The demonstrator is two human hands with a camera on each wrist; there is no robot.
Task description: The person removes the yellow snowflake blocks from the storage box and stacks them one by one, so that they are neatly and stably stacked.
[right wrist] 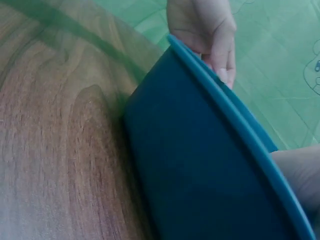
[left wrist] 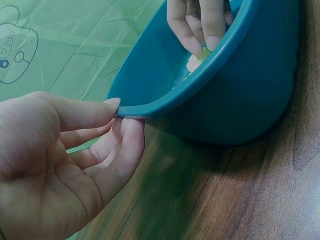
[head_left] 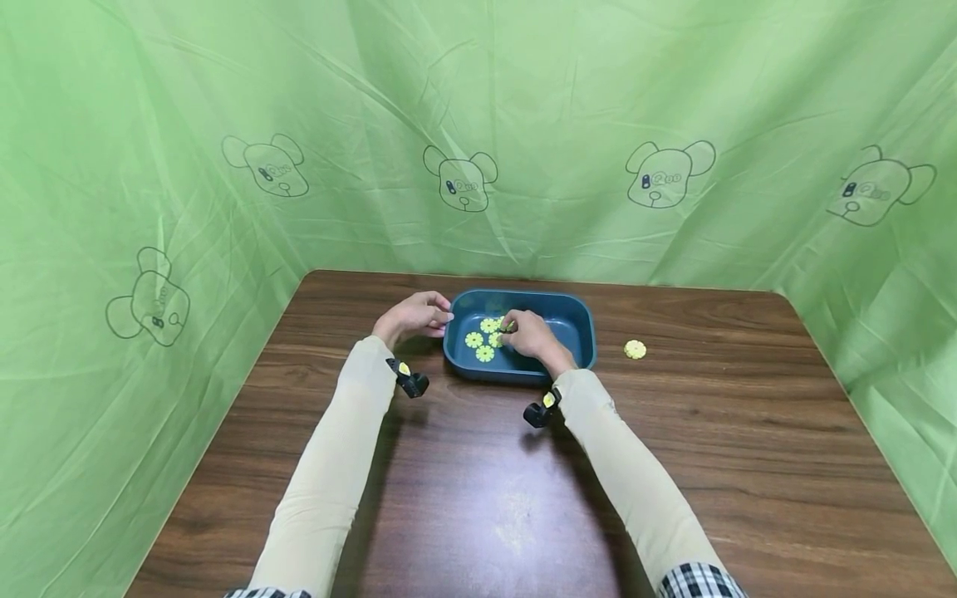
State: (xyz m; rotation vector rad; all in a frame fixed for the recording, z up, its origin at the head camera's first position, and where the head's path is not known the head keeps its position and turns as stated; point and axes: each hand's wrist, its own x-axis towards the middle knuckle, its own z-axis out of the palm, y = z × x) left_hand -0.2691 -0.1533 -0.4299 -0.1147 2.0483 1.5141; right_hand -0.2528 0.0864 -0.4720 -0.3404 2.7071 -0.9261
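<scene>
A blue rectangular plastic basin point(head_left: 576, 311) stands on the table, several yellow flower-shaped discs point(head_left: 485, 354) lying flat on the left part of its floor. My left hand point(head_left: 415, 318) pinches the basin's left rim, thumb on top and fingers beneath, as the left wrist view shows. Reaching over the near side, my right hand point(head_left: 532, 335) is down inside the basin. Its fingertips pinch a yellow flower-shaped disc point(left wrist: 194, 62), partly hidden by the fingers and rim. In the right wrist view the basin's wall point(right wrist: 190, 145) hides most of the right hand.
Right of the basin, another yellow flower-shaped disc or small stack point(head_left: 635, 350) lies on the brown wooden table point(head_left: 748, 432). Green cloth point(head_left: 553, 100) with printed bear heads hangs behind the table and at both sides.
</scene>
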